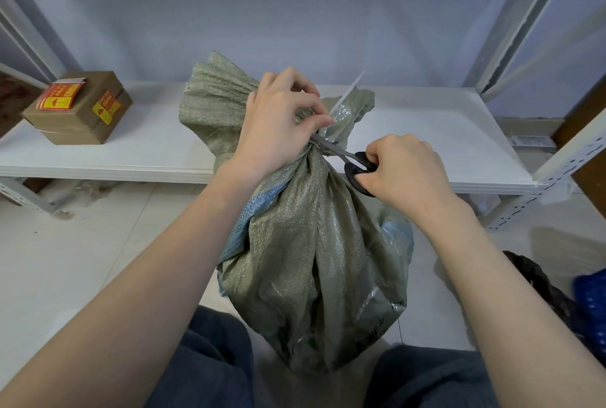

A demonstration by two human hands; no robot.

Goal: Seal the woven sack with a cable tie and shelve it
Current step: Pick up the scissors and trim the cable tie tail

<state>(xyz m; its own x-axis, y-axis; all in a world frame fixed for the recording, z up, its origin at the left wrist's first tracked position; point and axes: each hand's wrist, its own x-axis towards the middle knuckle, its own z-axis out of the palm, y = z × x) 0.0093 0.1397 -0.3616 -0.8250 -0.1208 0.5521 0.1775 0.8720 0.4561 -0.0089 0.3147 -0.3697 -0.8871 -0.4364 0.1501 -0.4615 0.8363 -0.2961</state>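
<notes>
The woven sack (311, 243) stands on the floor, neck cinched. The left hand (278, 119) pinches the cable tie (344, 96); the right hand (403, 171) grips scissors (347, 158), apparently trimming its tail. Shelving on the white shelf (426, 145) remains.

Both bare forearms reach forward from the bottom corners and converge toward the middle. The left hand (278, 119) shows its back to the camera, wrist bent slightly, fingers curled with thumb and forefinger pinching together at its right edge. The right hand (403, 171) sits lower and to the right, knuckles up, fingers curled tightly inward in a grip.
</notes>
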